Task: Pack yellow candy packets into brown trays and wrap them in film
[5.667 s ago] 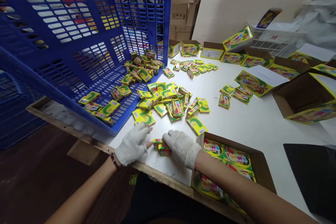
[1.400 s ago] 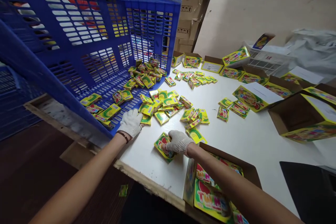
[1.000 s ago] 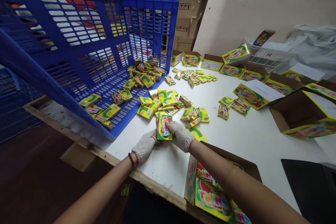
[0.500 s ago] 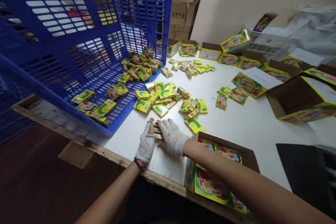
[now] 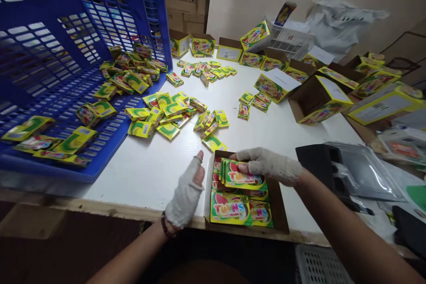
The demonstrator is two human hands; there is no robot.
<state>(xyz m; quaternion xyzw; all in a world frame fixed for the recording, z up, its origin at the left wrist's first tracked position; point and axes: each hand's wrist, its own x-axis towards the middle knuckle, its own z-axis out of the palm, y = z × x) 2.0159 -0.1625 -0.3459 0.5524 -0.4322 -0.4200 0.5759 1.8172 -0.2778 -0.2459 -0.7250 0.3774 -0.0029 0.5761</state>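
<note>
My right hand (image 5: 271,165), in a white fingerless glove, is closed round a short stack of TWINS candy packs (image 5: 244,179). It holds them over the back part of an open cardboard box (image 5: 280,206) at the table's front edge. Inside the box lie more yellow-green packs (image 5: 230,209), faces up. My left hand (image 5: 184,195), gloved alike and with a dark bead bracelet at the wrist, stands open just left of the box. Its thumb and fingers are stretched out and nothing is in them. Loose packs (image 5: 168,131) lie heaped on the table beyond it.
A blue plastic crate (image 5: 100,168) lies on its side at the left, with packs spilling from it. Several printed boxes (image 5: 203,44) line the back of the white table (image 5: 266,135). At the right are a black object (image 5: 316,166) and clear plastic packaging (image 5: 369,171).
My right hand has carried a stack of packs from beside my left hand to the box on the right. My left hand has let go of the packs. The view has swung right.
</note>
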